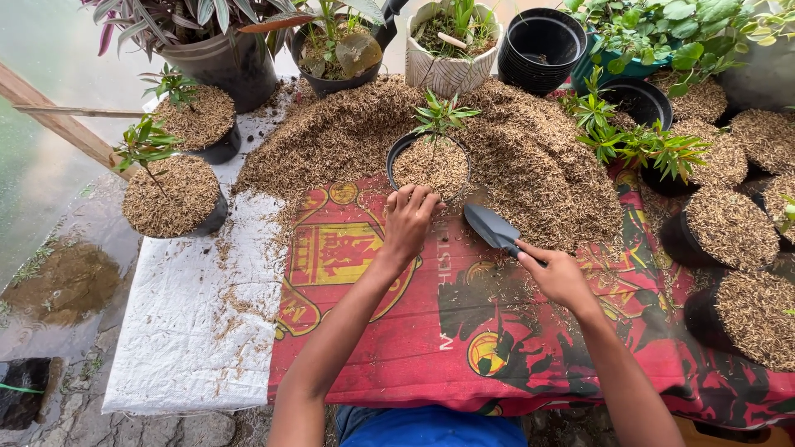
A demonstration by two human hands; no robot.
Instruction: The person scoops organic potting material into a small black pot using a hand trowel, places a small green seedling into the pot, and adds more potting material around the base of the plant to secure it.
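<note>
Centre frame: left hand (407,222) fingers curled on rim of black pot (430,165), already filled w/ husk, seedling (441,113) upright. Right hand (560,276) fingers grip trowel (493,228), blade empty. Filled pots L & R; empty pot stack (542,45) upper right remains.

Both your forearms are bare from the bottom of the frame up to the wrists, with no sleeves, watch or bands showing. Your left hand (407,222) and right hand (561,277) wear no gloves or rings. At the bottom centre you wear bright blue clothing (431,428), plain and unmarked.
</note>
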